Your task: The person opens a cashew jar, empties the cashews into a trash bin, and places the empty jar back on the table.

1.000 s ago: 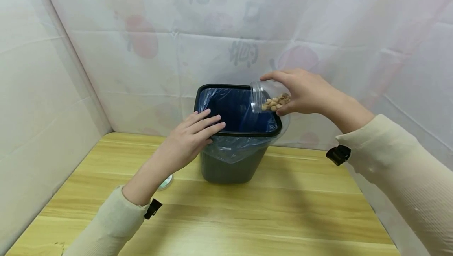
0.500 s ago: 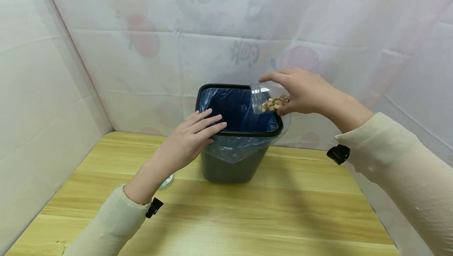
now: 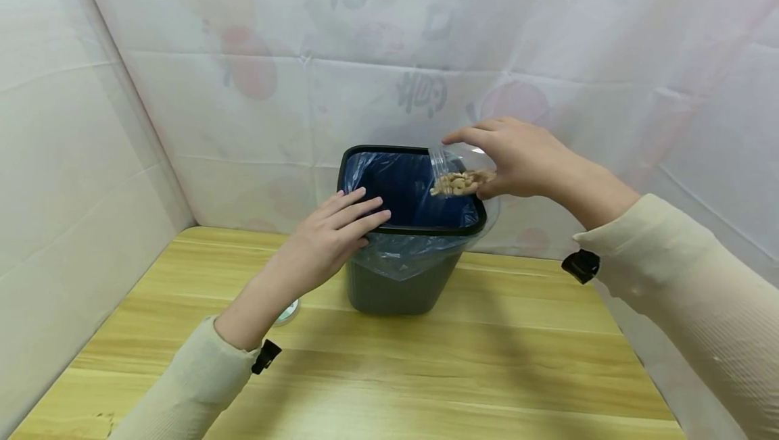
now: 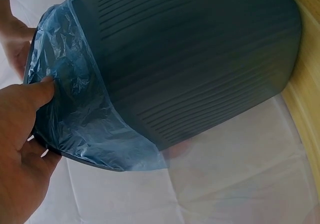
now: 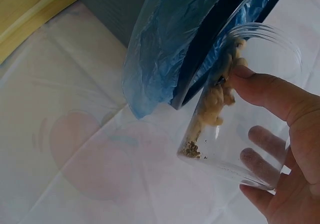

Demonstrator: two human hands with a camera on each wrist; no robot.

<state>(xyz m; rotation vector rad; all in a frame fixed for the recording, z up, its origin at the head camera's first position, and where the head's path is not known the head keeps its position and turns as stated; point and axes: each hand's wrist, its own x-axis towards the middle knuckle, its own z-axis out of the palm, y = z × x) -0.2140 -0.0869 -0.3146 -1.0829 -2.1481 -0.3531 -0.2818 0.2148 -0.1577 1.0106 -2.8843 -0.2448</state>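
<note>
A grey trash bin (image 3: pixel 392 291) stands on the table, lined with a translucent blue bag (image 3: pixel 398 257) folded over its black rim (image 3: pixel 426 231). My left hand (image 3: pixel 322 240) grips the rim's near left corner; in the left wrist view its thumb (image 4: pixel 40 91) lies outside on the bag. My right hand (image 3: pixel 523 159) holds a clear plastic jar (image 5: pixel 230 144) tipped sideways, mouth towards the bin's opening. Pale tan nut-like pieces (image 3: pixel 459 183) lie along the jar's lower side, up to its mouth. Small dark crumbs (image 5: pixel 191 150) sit near its base. The bin's bottom is hidden.
A round clear-edged disc like a lid (image 3: pixel 287 311) lies on the wooden table (image 3: pixel 377 372), partly hidden behind my left forearm. A pale printed cloth (image 3: pixel 243 122) hangs close behind the bin and along both sides.
The jar has tipped further mouth-down, and the tan pieces have slid from inside it to its mouth. My left hand stays on the rim.
</note>
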